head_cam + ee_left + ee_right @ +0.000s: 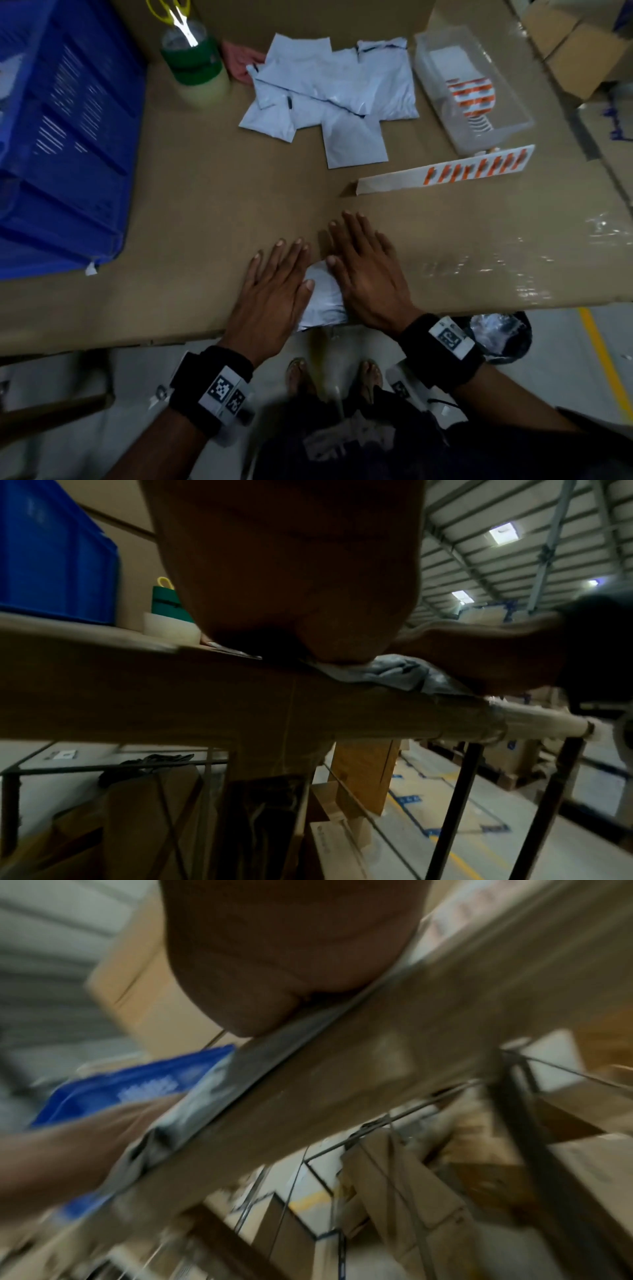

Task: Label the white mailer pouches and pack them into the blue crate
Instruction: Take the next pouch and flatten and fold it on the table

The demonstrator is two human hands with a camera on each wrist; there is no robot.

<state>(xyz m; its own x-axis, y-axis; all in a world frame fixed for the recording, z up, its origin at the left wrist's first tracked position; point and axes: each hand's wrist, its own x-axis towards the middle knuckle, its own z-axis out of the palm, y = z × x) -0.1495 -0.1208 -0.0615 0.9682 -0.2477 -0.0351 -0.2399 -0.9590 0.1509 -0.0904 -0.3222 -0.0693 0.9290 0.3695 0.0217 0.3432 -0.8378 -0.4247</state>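
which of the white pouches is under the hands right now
The lone white pouch at the table's near edge, pressed flat between left hand and right hand; the others lie piled farther back.

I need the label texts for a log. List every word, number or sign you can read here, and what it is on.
No text can be read.
Orange sticker strip: print too blurred.
Stickers in the clear tray: too blurred.
Wristbands: black-and-white square code markers, no letters.
Box at far right: blue marks, unreadable.
Blue crate, pouches: no print shows.
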